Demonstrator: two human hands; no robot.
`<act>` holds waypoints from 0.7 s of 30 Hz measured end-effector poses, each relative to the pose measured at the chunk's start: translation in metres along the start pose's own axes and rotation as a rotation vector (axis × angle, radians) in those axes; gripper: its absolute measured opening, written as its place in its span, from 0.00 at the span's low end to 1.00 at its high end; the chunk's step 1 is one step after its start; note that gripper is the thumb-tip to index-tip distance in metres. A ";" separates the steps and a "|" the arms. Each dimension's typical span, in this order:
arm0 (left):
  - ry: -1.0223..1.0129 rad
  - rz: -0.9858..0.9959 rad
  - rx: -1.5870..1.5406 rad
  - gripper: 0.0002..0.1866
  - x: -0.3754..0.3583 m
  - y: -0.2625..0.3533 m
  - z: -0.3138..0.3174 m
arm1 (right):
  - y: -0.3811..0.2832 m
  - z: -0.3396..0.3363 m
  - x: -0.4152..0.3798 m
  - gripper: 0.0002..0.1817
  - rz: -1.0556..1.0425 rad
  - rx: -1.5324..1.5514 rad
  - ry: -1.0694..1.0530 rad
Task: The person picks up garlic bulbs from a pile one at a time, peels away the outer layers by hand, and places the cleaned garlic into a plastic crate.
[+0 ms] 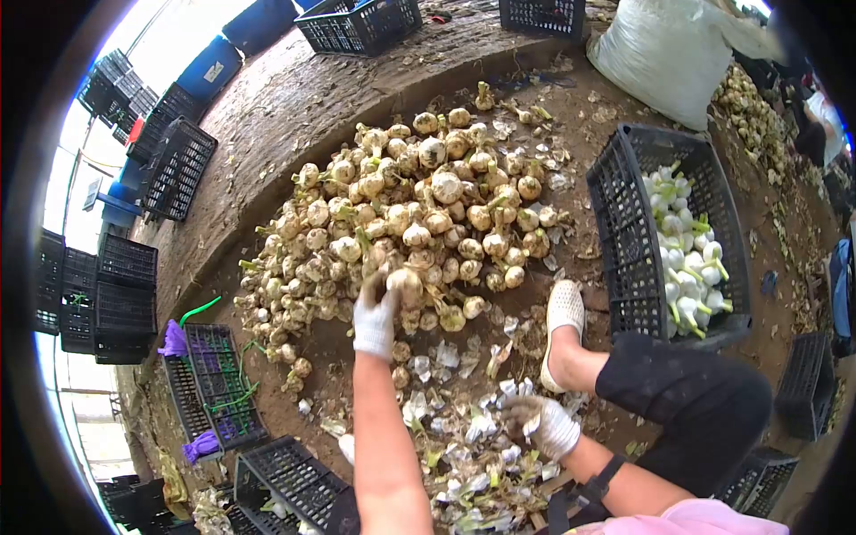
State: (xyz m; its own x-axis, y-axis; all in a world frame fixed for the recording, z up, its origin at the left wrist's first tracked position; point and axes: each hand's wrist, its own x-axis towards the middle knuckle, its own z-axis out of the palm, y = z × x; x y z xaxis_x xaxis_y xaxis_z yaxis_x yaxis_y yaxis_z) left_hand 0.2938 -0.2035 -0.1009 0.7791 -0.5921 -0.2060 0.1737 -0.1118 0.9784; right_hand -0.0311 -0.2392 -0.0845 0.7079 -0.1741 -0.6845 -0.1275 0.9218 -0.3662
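White-gloved, the left hand [374, 319] closes on a firm, papery-skinned bulb [406, 283] at the near edge of the garlic heap [419, 214], best gripped round its body, while the right hand [546, 426] clutches loose peelings [464, 446] beside the crate [624, 259].

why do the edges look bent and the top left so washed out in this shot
Head view: a fisheye lens curves the scene inside a dark round border; daylight blows out the upper left behind the stacked black plastic crates; the pile of dirty unpeeled garlic bulbs is evenly lit and sharp, with soft shadows.
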 end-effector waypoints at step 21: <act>0.188 0.410 0.839 0.35 -0.376 0.051 0.049 | 0.038 0.054 -0.074 0.13 -0.103 -0.435 -0.356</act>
State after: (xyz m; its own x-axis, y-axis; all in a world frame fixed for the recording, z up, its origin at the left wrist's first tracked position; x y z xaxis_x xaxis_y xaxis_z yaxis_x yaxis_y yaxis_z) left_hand -0.0199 -0.0259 0.0268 0.7804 -0.5823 0.2279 -0.5664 -0.5037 0.6522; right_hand -0.0505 -0.1723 -0.0140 0.9127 -0.0586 -0.4044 -0.2663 0.6652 -0.6975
